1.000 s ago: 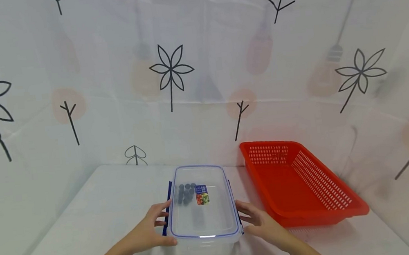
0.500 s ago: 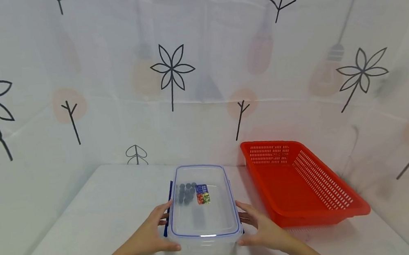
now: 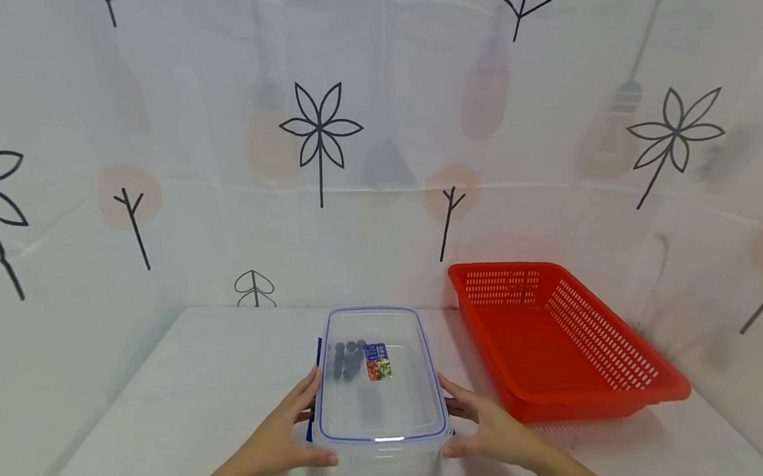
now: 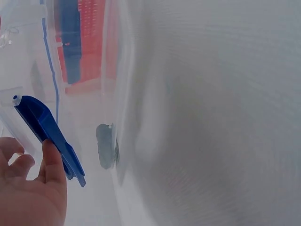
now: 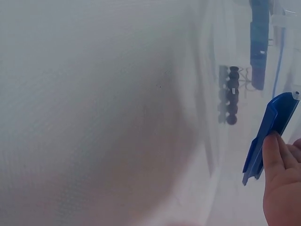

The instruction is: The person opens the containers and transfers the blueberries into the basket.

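Observation:
A clear plastic food container (image 3: 398, 412) stands on the white table, its lid (image 3: 397, 328) lying on top. Through the lid shows a cluster of dark round balls (image 3: 348, 360), also visible through the wall in the right wrist view. My left hand (image 3: 276, 436) is at the container's left side, fingers touching a blue side latch (image 4: 44, 127) that flares outward, thumb by the front left corner. On the opposite side my right hand (image 3: 489, 427) mirrors it, fingertips against the other flared blue latch (image 5: 270, 132), thumb at the front right corner. Some fingertips are hidden behind the latches.
A red slotted plastic basket (image 3: 542, 402) stands just right of the container, close to my right hand. White cloth (image 3: 367, 232) printed with plants hangs behind and beside the table (image 3: 228, 360).
My right thumb has moved left to the container's front corner. The left hand has shifted slightly inward against the side. The container and basket have stayed in place.

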Demonstrator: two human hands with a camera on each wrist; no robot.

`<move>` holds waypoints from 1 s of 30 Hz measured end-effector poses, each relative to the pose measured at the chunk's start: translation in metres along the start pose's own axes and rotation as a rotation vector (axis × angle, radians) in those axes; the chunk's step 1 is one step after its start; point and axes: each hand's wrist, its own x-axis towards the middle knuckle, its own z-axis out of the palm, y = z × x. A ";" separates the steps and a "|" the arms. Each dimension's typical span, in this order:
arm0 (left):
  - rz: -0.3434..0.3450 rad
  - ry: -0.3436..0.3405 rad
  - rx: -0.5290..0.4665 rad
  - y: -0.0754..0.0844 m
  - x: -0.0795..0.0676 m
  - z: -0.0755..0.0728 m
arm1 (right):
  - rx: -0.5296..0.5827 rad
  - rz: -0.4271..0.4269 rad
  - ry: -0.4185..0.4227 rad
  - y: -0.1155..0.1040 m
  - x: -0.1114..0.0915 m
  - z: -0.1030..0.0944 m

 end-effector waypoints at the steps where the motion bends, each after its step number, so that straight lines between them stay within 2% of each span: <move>1: 0.001 -0.001 -0.005 0.000 0.000 0.000 | 0.002 -0.016 -0.001 0.001 0.000 0.000; 7: -0.017 -0.007 -0.029 0.003 -0.001 0.001 | 0.015 -0.062 -0.004 0.003 -0.001 0.001; 13: -0.090 -0.005 -0.015 0.009 0.000 0.001 | 0.008 -0.011 -0.025 -0.002 -0.003 0.002; 16: -0.090 -0.016 -0.021 0.007 0.001 0.000 | -0.001 0.030 -0.021 -0.006 -0.003 0.003; 20: -0.078 -0.017 -0.047 0.004 0.001 -0.001 | 0.047 0.073 0.006 -0.007 -0.002 0.006; 30: -0.081 -0.014 -0.111 0.004 0.001 0.000 | 0.059 0.030 0.042 -0.002 -0.002 0.006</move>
